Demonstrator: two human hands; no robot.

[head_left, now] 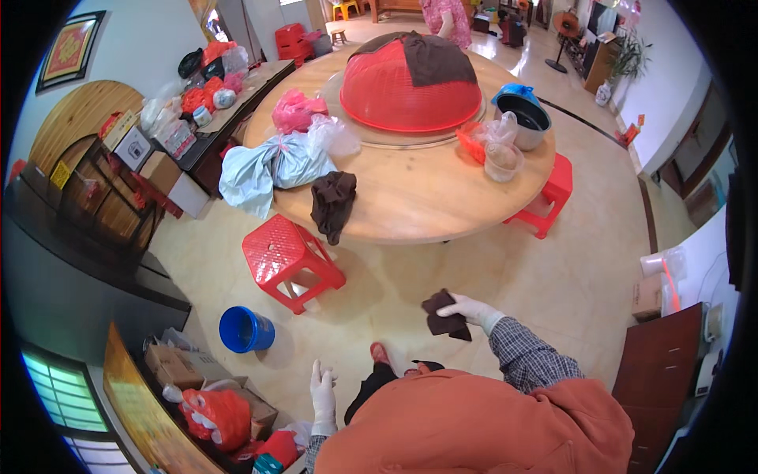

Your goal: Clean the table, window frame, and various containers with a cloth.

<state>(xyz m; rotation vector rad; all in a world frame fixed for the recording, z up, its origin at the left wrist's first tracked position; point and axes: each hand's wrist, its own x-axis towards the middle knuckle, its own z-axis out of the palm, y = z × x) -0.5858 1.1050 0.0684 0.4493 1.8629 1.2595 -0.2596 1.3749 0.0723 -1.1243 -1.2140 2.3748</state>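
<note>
In a white glove, my right hand (pixel 471 310) grips a folded dark brown cloth (pixel 447 317) out over the floor. My left hand (pixel 323 395), also gloved, hangs low at the left of my body with fingers stretched and nothing in it. Ahead, the round wooden table (pixel 410 201) bears a second dark brown cloth (pixel 333 204) draped at its near edge. Another dark cloth (pixel 442 59) lies over a red mesh food cover (pixel 403 91) in the middle of the table.
Red stools (pixel 284 253) stand at the table's near left and right. A blue bucket (pixel 246 329) sits on the floor at left. Light blue bags (pixel 296 162) and a dark pot (pixel 525 118) are on the table. A brown cabinet (pixel 659 371) lies right. A person (pixel 448 20) stands beyond.
</note>
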